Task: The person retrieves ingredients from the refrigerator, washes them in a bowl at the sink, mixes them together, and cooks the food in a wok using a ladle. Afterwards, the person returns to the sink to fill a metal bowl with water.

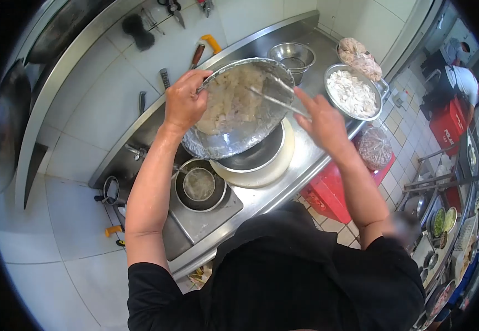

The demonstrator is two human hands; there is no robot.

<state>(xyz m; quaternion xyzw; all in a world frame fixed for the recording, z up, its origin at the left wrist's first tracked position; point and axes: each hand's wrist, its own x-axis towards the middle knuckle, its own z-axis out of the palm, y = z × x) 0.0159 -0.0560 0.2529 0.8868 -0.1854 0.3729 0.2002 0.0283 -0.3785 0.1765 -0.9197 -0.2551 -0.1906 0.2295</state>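
Note:
My left hand [186, 102] grips the left rim of a large, shiny, foil-like basin [223, 144], which is tilted towards me. Pale food pieces [234, 99] lie inside it, their kind too blurred to tell. My right hand [325, 122] is closed around slim metal tongs [281, 102], whose two prongs reach over the basin. Below the basin, partly hidden, a wide steel bowl [258, 157] sits on a round white board [283, 165]. A strainer [199, 184] rests in a dark pot [217, 203] nearer my left forearm.
A steel bowl [292, 55] stands behind the basin. At right are a colander of white pieces [352, 94] and a bag of pale food [359, 58]. A red crate [327, 190] and a filled plastic bag [375, 148] are beside the counter. Another person [463, 80] bends over at far right.

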